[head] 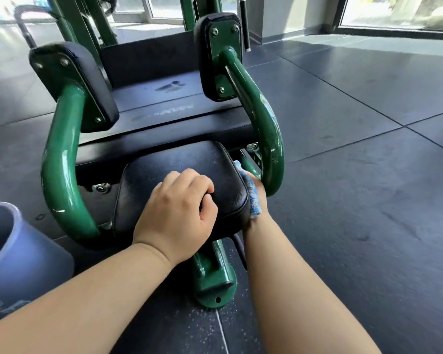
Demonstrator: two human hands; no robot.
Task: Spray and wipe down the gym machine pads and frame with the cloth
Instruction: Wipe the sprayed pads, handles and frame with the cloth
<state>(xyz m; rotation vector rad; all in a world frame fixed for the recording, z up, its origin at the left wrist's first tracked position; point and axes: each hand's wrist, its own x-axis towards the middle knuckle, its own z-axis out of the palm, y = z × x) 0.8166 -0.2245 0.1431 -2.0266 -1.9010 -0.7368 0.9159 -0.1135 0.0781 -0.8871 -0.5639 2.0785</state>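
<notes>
A green-framed gym machine [59, 159] fills the middle of the view, with black pads. My left hand [179, 213] rests on top of the nearest black pad [174, 162], its fingers curled over the leather. My right hand [258, 198] is at the pad's right side, mostly hidden behind it, and presses a blue and white cloth [252, 198] against the pad's edge. Two more black pads [69, 72] stand upright on the curved green arms. A long flat black bench pad [164, 108] lies beyond, with wet marks on it. No spray bottle is in sight.
A grey-blue bucket-like container [16, 251] stands at the lower left by my left arm. The green foot of the machine [212, 282] is bolted to the dark rubber tile floor [356, 175]. Windows [394, 11] line the back wall.
</notes>
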